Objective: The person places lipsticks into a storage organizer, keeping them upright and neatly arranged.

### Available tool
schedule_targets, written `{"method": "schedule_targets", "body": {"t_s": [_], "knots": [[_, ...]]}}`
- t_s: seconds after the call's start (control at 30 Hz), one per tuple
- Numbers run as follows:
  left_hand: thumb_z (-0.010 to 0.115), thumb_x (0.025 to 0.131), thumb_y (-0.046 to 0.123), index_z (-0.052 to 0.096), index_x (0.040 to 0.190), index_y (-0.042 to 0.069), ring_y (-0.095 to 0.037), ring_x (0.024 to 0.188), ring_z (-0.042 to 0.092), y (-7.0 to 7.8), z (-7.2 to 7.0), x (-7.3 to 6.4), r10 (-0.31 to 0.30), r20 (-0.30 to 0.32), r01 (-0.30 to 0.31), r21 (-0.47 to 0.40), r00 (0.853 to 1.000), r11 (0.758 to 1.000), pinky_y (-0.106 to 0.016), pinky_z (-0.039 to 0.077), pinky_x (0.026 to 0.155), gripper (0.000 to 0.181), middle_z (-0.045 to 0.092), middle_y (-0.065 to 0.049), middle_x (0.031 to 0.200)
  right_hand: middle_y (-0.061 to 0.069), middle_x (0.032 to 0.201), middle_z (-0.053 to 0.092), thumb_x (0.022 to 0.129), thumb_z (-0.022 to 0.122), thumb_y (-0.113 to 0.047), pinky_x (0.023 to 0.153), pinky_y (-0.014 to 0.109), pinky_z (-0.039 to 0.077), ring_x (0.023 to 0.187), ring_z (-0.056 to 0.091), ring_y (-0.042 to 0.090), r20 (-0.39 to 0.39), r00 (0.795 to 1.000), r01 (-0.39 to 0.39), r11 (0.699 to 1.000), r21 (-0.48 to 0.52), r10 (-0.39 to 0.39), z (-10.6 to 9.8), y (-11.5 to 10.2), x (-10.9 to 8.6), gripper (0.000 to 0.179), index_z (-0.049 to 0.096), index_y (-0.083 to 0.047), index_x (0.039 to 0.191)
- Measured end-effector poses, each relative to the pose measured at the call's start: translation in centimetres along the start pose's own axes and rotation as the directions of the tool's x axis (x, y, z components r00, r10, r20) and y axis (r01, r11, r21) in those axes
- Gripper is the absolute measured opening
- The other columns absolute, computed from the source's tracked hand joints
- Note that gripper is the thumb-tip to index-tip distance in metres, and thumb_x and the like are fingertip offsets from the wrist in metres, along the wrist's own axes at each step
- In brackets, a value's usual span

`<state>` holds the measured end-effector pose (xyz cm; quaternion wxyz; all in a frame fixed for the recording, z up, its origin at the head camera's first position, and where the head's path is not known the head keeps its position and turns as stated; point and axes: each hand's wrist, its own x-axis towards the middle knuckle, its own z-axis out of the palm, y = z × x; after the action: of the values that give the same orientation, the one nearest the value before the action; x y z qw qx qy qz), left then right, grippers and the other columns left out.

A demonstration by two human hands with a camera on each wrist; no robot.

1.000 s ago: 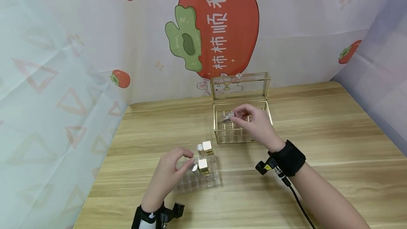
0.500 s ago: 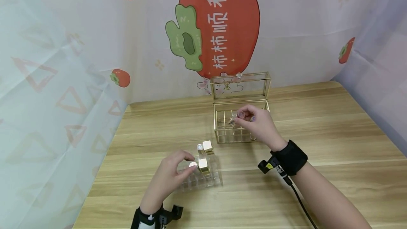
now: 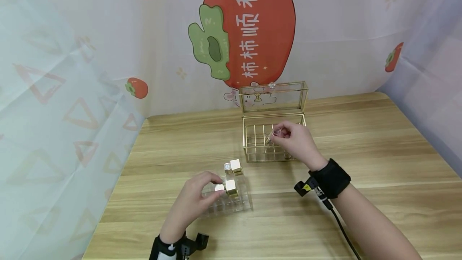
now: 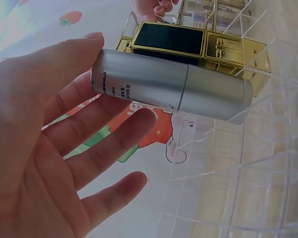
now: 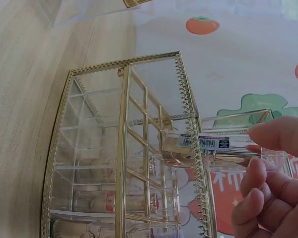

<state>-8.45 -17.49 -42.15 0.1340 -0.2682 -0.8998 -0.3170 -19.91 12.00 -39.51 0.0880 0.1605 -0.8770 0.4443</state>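
Note:
Over the gold-framed glass box (image 3: 244,143), my right hand (image 3: 297,141) pinches a clear-cased lipstick (image 5: 213,144) with a barcode label. The lipstick's far end lies at the gold divider grid, tilted in the head view. Several lipsticks (image 5: 121,202) stand inside the box, seen through its glass in the right wrist view. My left hand (image 3: 187,198) has its thumb and index finger on the top end of a silver lipstick tube (image 4: 139,79), other fingers spread. That tube stands in a clear acrylic organizer (image 3: 231,210), beside a gold square-capped lipstick (image 3: 231,187).
Another gold-capped lipstick (image 3: 236,166) and a small round-topped tube (image 3: 227,167) stand at the organizer's back. The box's glass lid (image 3: 272,99) is raised at the rear. A printed cloth (image 3: 339,63) hangs behind the wooden table (image 3: 173,143).
My right hand has shifted slightly right with the clear lipstick, whose end now points further down toward the dividers. The left thumb and index finger have closed in on the silver tube.

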Motion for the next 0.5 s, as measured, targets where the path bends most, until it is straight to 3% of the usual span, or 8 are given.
{"method": "schedule_targets", "body": {"t_s": [0.5], "knots": [[0.081,0.072,0.013,0.067,0.095,0.009,-0.011,0.090,0.061,-0.08,0.16,-0.19,0.047,-0.014,-0.047,0.001,0.999,0.999,-0.041,0.055,0.078,0.027,0.069,0.002,0.092,0.008,0.072,0.061,0.081,0.070,-0.018,0.059,0.030,0.042,0.064,0.053,0.019,0.032,0.999,-0.020,0.998,-0.058,0.022,0.64,0.70,0.38,0.017,0.068,-0.004,0.092]]}}
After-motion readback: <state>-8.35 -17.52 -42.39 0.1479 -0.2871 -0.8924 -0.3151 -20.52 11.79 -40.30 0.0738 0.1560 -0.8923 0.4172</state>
